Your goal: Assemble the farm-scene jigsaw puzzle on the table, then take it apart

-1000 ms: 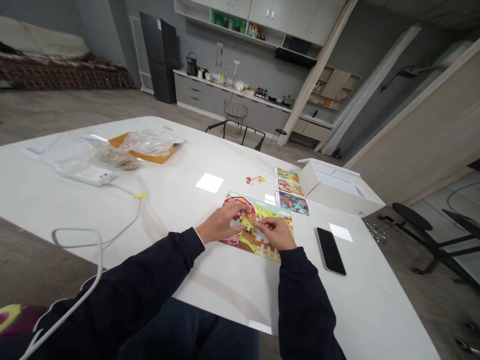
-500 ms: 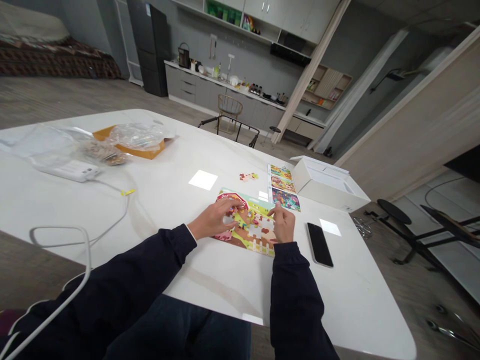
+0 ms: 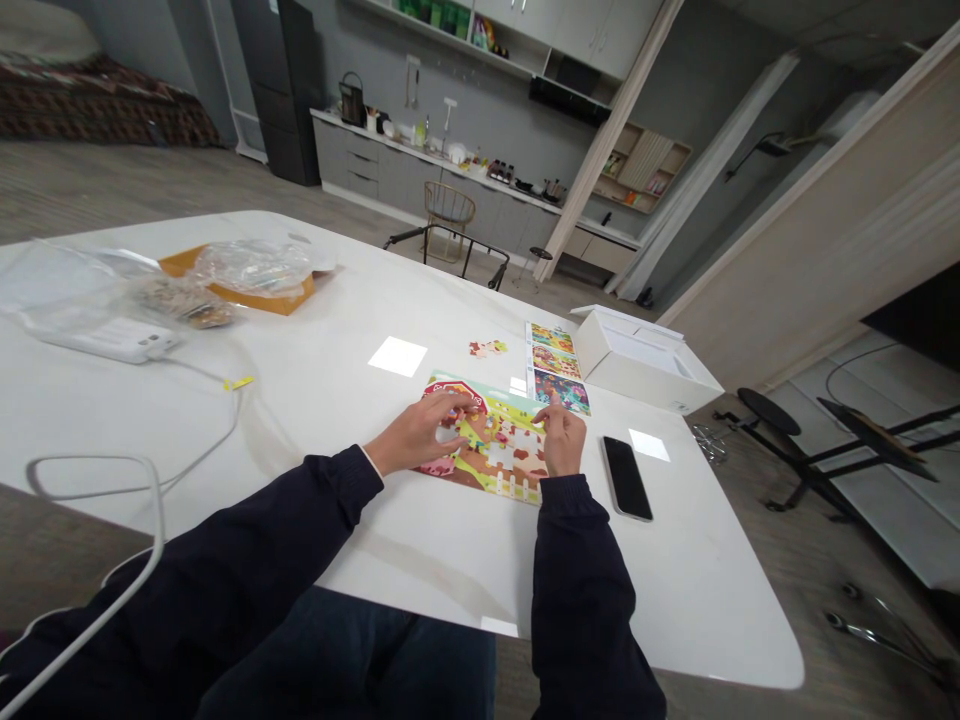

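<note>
A colourful farm-picture jigsaw puzzle [image 3: 480,470] lies flat on the white table, between and partly beneath my hands. My left hand [image 3: 416,428] rests over its left side, thumb and fingers apart in a C shape, with nothing visible between them. At the puzzle's right edge is my right hand [image 3: 564,440], its fingers curled and drawn together. Whatever they may pinch is hidden. Beyond the puzzle lies a small group of joined or touching loose puzzle pieces [image 3: 487,348]. A printed picture sheet [image 3: 555,362] with three scenes sits behind my right hand.
To the right lies a black phone [image 3: 627,478]; behind it stands a white box [image 3: 649,362]. On the left are an orange box tray [image 3: 289,300] with clear plastic, a bag of pieces [image 3: 187,302], a white power strip [image 3: 124,338] and a looping white cable [image 3: 154,500].
The camera view has shifted slightly, so everything sits a little farther left and higher. Both hands stay at the puzzle in nearly the same pose.
</note>
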The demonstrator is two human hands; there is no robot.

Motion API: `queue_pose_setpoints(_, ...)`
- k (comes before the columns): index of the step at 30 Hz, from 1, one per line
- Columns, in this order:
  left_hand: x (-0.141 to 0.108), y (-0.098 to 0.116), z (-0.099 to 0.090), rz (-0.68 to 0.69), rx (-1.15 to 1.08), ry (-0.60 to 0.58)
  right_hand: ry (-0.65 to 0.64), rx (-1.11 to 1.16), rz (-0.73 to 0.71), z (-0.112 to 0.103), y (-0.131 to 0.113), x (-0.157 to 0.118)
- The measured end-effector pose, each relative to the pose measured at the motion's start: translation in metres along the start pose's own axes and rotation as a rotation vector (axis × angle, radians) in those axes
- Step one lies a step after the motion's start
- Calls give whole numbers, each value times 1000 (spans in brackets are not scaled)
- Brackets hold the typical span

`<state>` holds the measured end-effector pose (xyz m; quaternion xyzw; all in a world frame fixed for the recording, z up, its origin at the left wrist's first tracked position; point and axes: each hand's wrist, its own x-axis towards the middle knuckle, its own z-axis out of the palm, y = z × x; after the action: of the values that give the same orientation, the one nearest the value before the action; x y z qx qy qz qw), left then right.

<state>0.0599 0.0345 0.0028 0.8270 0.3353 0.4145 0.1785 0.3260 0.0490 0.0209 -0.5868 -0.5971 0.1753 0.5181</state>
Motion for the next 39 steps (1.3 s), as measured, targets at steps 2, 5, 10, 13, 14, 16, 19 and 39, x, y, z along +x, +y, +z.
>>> queue_pose_setpoints(2, 0, 0, 0, 8, 1, -4, 7, -14, -7, 0, 0, 0)
queue_pose_setpoints(5, 3, 2, 3, 21, 27, -36, -7, -33, -14, 1, 1, 1)
queue_pose_setpoints(10, 15, 10, 24, 74, 112, -167, -143, -234, 7, 2, 10, 4)
queue_pose_setpoints(13, 21, 16, 41, 62, 171, -255, -203, -416, 57, 3, 15, 5)
queue_pose_setpoints(14, 23, 18, 45, 52, 189, -274, -214, -458, 73, 4, 16, 5)
queue_pose_setpoints(16, 24, 20, 51, 27, 217, -302, -229, -513, 92, 5, 17, 5)
queue_pose_setpoints(19, 24, 21, 54, 0, 242, -330, -246, -540, 100, 6, 17, 6)
queue_pose_setpoints(39, 21, 18, 49, 56, 209, -198, -282, -608, 105, 8, 17, 4)
